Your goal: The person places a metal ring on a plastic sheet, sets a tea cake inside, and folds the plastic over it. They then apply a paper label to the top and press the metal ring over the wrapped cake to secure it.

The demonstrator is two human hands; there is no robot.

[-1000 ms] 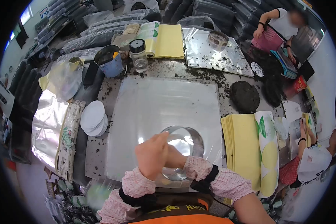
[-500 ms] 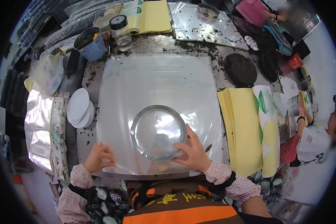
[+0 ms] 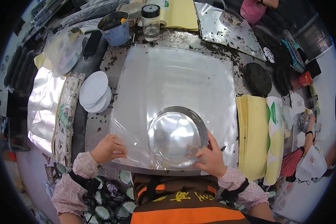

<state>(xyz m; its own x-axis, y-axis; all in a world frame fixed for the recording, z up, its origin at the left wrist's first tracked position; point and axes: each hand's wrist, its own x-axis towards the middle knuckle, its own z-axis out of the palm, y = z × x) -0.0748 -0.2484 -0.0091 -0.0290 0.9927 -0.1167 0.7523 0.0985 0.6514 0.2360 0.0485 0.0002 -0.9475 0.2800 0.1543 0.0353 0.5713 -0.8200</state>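
Observation:
A round metal ring [image 3: 203, 128] stands at the front middle of the clear plastic sheeting [image 3: 175, 78], slightly tilted, showing more of its inner wall on the right. My right hand [image 3: 212, 156] grips its lower right side, thumb toward the inside and fingers along the outside. At the sheeting's front left edge, my left hand [image 3: 111, 148] is closed in a pinch on the thin plastic, and creases run from it toward the ring. Whether the plastic passes under the ring or over it is hard to tell.
White discs [image 3: 95, 89] are stacked at left, near foil [image 3: 44, 108]. Yellow paper sheets [image 3: 252, 134] lie at right beside a dark round lump [image 3: 257, 79]. Behind are a blue bucket [image 3: 115, 34] and lidded jar [image 3: 151, 28]. A co-worker's arm [image 3: 309, 132] shows far right.
The view has shifted, so the table appears turned. The ring has gone from flat to slightly tilted in my right hand. Creases now stretch across the plastic from my left hand.

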